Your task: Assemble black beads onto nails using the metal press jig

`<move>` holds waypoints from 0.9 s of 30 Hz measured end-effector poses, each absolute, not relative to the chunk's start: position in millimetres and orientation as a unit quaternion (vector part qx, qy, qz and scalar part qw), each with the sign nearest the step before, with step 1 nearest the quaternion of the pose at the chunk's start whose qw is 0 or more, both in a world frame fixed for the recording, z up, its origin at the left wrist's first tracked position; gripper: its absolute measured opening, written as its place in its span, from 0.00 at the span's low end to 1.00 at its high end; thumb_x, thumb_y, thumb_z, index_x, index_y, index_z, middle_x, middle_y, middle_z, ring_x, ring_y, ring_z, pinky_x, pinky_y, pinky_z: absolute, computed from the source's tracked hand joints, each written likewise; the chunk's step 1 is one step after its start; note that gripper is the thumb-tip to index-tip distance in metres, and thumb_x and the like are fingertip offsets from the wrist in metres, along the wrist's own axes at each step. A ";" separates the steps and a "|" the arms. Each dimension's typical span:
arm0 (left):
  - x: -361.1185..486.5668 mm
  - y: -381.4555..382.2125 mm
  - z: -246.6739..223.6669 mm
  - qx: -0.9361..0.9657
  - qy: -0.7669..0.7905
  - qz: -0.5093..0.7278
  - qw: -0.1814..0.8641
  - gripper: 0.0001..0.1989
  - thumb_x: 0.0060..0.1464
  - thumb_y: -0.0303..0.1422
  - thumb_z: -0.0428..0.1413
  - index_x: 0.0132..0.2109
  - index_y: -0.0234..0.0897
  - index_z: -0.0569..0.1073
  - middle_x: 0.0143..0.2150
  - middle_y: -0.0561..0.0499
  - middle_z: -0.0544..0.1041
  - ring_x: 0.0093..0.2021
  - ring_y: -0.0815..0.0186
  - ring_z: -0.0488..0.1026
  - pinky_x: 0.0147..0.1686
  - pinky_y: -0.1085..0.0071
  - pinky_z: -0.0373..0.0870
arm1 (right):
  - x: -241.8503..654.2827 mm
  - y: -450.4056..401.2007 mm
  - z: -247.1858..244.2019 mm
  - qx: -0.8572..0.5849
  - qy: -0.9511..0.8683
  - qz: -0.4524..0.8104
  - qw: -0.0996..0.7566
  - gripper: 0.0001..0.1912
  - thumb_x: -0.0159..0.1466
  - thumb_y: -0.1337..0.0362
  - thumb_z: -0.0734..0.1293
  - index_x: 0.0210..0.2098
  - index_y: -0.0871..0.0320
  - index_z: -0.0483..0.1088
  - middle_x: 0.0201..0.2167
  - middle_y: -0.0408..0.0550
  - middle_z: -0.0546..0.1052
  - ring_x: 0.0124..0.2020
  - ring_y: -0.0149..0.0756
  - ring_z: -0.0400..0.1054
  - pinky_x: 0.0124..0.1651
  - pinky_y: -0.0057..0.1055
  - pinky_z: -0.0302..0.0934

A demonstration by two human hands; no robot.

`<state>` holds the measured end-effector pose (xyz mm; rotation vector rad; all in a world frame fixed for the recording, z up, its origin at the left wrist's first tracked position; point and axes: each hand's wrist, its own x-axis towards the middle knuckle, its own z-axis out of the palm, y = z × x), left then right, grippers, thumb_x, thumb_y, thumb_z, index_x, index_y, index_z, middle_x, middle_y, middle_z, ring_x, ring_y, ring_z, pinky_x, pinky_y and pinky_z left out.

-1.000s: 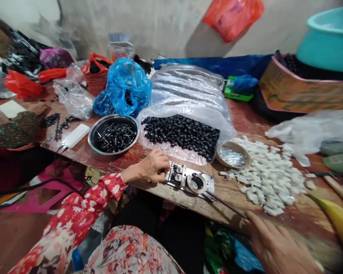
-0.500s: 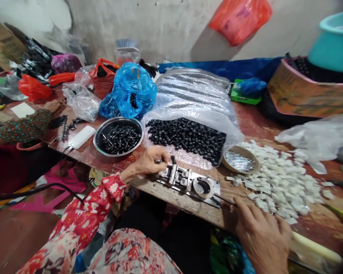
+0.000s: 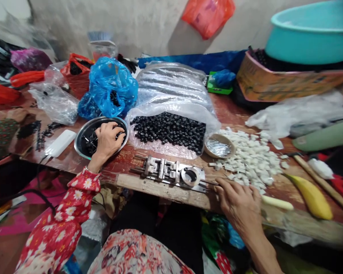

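The left hand (image 3: 107, 140) curls into the steel bowl (image 3: 76, 149), its grip hidden, where pins (image 3: 92, 144) could prick it; the right hand (image 3: 237, 201) lies half-open near the jig (image 3: 171, 172).

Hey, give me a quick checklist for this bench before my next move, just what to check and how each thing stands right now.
Left hand in the steel bowl of black-headed pins: cannot tell whether it holds a pin.
Right hand at the thin rod: cannot tell whether its fingers grip it.
Metal jig lying flat, no bead visible on it: ok.
Black beads: ok, plenty left.
White cubes piled right of the jig, none on it: ok.
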<state>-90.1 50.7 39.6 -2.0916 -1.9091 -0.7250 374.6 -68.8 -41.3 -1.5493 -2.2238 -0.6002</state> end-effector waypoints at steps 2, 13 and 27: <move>-75.5 47.2 37.6 -0.728 -0.620 -0.271 0.110 0.10 0.65 0.38 0.57 0.44 0.40 0.82 0.52 0.44 0.80 0.54 0.52 0.71 0.52 0.55 0.63 | 372.8 -60.8 -42.2 -0.550 -0.787 -0.189 0.204 0.16 0.76 0.61 0.59 0.49 0.58 0.77 0.40 0.55 0.81 0.42 0.49 0.70 0.55 0.50 0.59; 5.3 97.9 -10.1 -0.789 -0.587 -0.177 0.034 0.08 0.64 0.32 0.57 0.48 0.36 0.78 0.47 0.42 0.77 0.47 0.55 0.73 0.43 0.63 0.68 | 326.0 -12.5 -23.2 -0.538 -0.790 0.018 0.293 0.13 0.76 0.59 0.62 0.42 0.55 0.77 0.36 0.51 0.78 0.38 0.44 0.70 0.43 0.38 0.62; -4.1 52.2 -2.5 -0.769 -0.502 -0.372 -0.135 0.08 0.59 0.27 0.58 0.45 0.37 0.79 0.40 0.50 0.83 0.37 0.65 0.77 0.37 0.70 0.70 | 210.5 102.2 -1.6 -0.523 -0.849 0.046 0.060 0.11 0.74 0.65 0.63 0.50 0.54 0.75 0.48 0.53 0.78 0.48 0.43 0.71 0.42 0.33 0.60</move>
